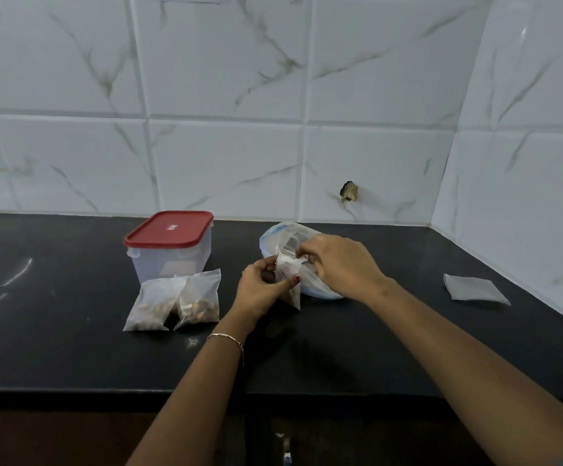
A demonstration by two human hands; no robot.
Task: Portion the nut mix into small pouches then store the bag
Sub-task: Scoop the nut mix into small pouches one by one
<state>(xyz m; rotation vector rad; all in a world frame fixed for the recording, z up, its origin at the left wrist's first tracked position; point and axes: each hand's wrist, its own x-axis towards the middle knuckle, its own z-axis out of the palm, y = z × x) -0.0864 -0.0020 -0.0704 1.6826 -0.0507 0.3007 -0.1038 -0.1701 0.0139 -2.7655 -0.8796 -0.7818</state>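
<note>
The small pouch [286, 268] was noted upright just above the surface [71, 348], held between both hands directly in front of the large nut-mix bag [278, 237]. It was judged light, thin and limp: clear film with no stiffness of its own, likely slick, and liable to sag or spill from the mouth if let go while unsealed. A dark fill could be made out in its lower part, though how much could not be told. The best hold was judged to be at the top strip, one side steadied and the other pinched, with the loaded bottom left to hang. The left hand [259, 290] was seen curled round the pouch's left side, thumb laid across the front. The right hand [340, 264] was seen with fingertips brought together on the pouch's upper edge in a pinch; whether the seal was being pressed closed or pulled apart could not be told. The large bag, soft and crumpled, lay behind and partly under the right hand, its opening hidden. To the left, two filled pouches [152, 304] [199, 301] were recorded leaning side by side, touching, against the front of a clear container [169, 260] with a red lid. Well off to the right, a flat stack of empty pouches [475, 289] lay on the surface near the tiled wall [374, 95].
</note>
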